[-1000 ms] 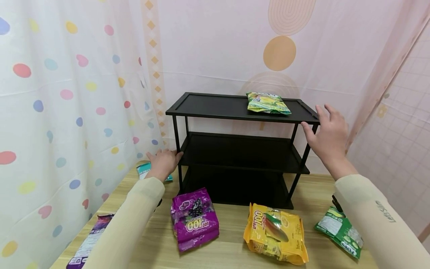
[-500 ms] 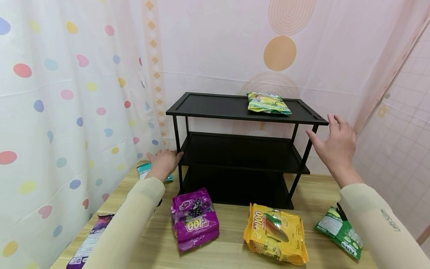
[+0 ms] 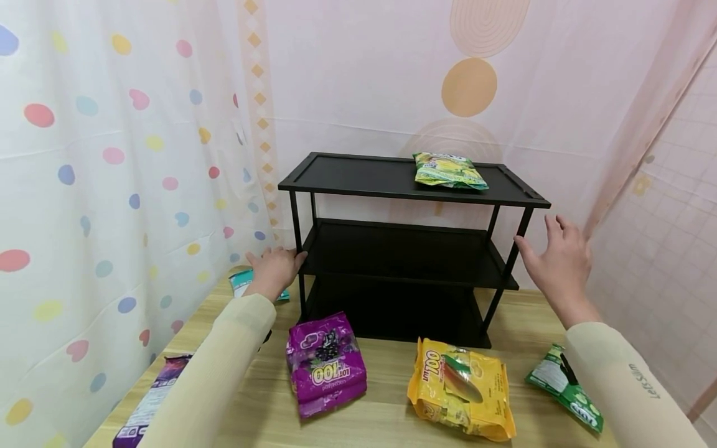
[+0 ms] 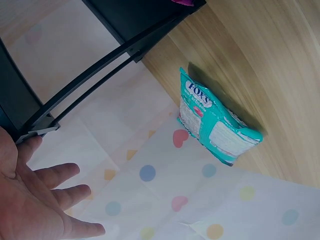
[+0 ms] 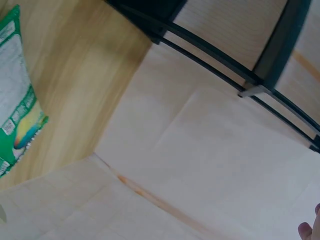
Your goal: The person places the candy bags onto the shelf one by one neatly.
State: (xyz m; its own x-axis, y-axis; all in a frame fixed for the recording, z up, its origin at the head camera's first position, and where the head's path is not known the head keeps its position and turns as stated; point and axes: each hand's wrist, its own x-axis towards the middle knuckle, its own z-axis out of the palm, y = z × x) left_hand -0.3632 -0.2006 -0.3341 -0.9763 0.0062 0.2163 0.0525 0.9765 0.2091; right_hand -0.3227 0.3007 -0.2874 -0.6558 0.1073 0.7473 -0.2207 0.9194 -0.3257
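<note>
The black rack [image 3: 364, 246] stood upright on the wooden table [image 3: 386, 429], its three tiers one above another. The left hand [image 3: 273, 272] was at the left end of the middle tier [image 3: 403, 252], its thumb laid by the front post; in the left wrist view the fingers were spread and nearly straight, one of them up against the end of the tier or just beside it. The right hand [image 3: 560, 264] was raised beside the rack's right end, thumb and fingers parted and slightly bent. Its thumb tip overlapped the right front post [image 3: 521, 225] in the head view, and whether they touched I cannot tell; the right wrist view caught only fingertips at its lower corner. On the top tier [image 3: 358, 174], toward the right, lay a yellow-green bag [image 3: 450, 170]. In front of the rack were a purple bag [image 3: 327, 367], near its left side, and an orange bag [image 3: 462, 392], near its right. A green bag [image 3: 566, 387] lay farther right, partly behind the right sleeve [image 3: 622, 367]. A teal bag [image 4: 215, 117] lay left of the rack, near the left hand, and a dark purple bag [image 3: 148, 404] was partly hidden by the left sleeve [image 3: 215, 367].
</note>
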